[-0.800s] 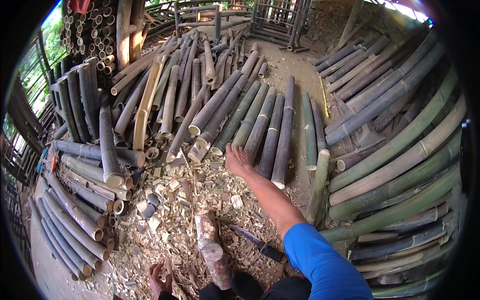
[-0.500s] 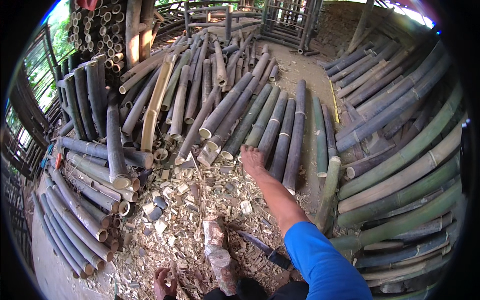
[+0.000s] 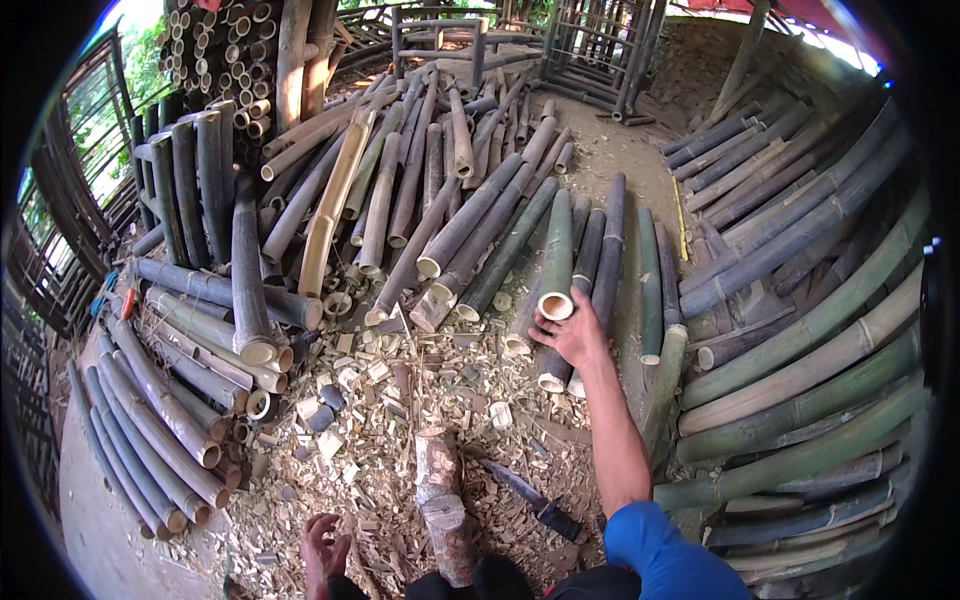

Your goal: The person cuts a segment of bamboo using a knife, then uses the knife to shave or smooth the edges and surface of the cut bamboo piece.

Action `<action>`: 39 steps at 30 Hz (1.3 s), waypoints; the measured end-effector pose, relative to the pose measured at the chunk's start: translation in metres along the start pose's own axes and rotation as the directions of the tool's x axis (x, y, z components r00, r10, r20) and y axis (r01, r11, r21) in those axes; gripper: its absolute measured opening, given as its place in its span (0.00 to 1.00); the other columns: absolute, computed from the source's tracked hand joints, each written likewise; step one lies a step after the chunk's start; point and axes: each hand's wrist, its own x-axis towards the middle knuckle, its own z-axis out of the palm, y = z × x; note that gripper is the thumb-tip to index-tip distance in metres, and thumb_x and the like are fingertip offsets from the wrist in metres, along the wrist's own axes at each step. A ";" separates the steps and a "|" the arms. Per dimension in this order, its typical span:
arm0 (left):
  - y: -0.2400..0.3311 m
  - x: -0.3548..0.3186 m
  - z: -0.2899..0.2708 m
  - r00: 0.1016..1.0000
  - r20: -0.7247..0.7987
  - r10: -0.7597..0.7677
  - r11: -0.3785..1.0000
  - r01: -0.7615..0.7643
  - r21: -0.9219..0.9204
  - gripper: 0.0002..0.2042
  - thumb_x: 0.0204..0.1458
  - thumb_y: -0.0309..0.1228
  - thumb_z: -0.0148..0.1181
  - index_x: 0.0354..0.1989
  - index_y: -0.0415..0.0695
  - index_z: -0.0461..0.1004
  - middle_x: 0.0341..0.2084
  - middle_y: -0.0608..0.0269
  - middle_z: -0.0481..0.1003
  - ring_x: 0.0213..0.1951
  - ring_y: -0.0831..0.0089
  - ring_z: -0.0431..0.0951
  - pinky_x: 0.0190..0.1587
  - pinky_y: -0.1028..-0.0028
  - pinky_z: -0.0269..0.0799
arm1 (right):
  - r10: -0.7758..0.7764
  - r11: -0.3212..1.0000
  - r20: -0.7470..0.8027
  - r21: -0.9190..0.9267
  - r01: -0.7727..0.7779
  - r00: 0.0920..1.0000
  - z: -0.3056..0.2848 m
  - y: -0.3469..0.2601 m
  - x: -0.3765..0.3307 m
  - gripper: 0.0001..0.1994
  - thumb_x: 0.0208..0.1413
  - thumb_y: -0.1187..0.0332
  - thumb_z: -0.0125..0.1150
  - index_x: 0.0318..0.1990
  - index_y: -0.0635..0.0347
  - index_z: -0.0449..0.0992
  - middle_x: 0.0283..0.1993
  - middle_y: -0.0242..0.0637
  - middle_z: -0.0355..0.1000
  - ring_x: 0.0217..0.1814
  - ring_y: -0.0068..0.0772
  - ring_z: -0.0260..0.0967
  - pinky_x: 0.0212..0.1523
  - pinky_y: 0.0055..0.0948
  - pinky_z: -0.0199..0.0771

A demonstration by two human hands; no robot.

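My right hand (image 3: 574, 335) reaches forward and grips the near end of a green bamboo pole (image 3: 559, 245). That end is raised off the ground, and its pale hollow opening faces me; the far end rests back among the other poles. Dark bamboo poles (image 3: 610, 240) lie close by on the right of it. My left hand (image 3: 324, 550) hangs low at the bottom edge, fingers loosely bent and apart, holding nothing. Between my arms lies a short rough log (image 3: 443, 500). To its right, a knife with a dark handle (image 3: 535, 502) rests on the shavings.
Bamboo shavings and chips (image 3: 370, 430) cover the ground before me. A large heap of cut bamboo (image 3: 400, 180) spreads ahead. Stacked poles (image 3: 800, 400) line the right side, and another pile (image 3: 160, 430) lies left. Upright poles (image 3: 185, 190) stand at the far left.
My right hand has lifted the near end of the green bamboo pole and shifted right with it. The view has tilted slightly. My left hand stays low, almost in place.
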 end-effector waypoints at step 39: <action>0.124 0.096 0.028 0.818 0.575 -0.017 0.982 -0.094 0.163 0.36 0.38 0.41 0.86 0.52 0.32 0.75 0.36 0.54 0.82 0.37 0.67 0.82 0.44 0.65 0.81 | -0.169 0.802 -0.662 0.338 0.492 0.730 -0.249 -0.031 0.040 0.10 0.72 0.62 0.58 0.47 0.60 0.72 0.41 0.40 0.76 0.41 0.39 0.78 0.49 0.47 0.85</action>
